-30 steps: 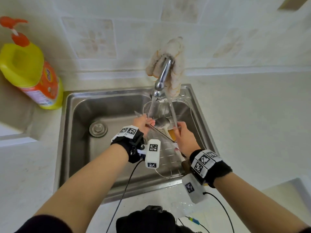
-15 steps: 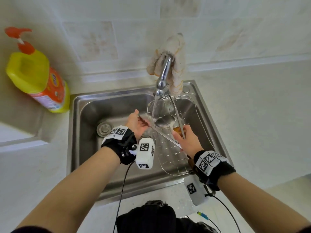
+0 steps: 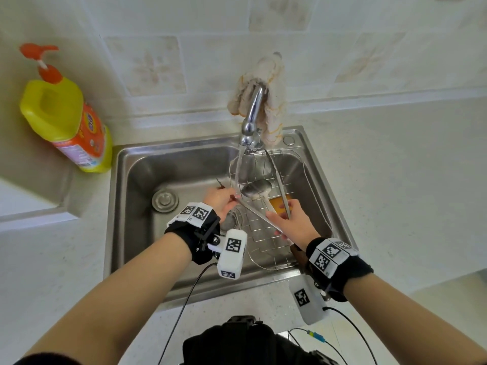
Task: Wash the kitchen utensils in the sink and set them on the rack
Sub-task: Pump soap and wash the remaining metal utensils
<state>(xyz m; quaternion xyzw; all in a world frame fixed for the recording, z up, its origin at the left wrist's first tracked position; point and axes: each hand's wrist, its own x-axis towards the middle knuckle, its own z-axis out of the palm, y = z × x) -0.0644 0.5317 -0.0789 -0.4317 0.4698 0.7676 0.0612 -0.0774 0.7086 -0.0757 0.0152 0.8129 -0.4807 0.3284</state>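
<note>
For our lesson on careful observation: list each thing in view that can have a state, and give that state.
Tap: running.
Knife: held in both hands under the tap.
Left hand: pinches the blade.
Right hand: grips the knife's handle end.
Ladle: lying in the rack.
Rack: set inside the sink.
Soap bottle: upright.
Cloth: draped over the tap.

Both forearms are stretched forward. The left hand (image 3: 220,201) is curled round a knife (image 3: 259,215) tip end; the right hand (image 3: 292,223) is wrapped near its handle.
</note>
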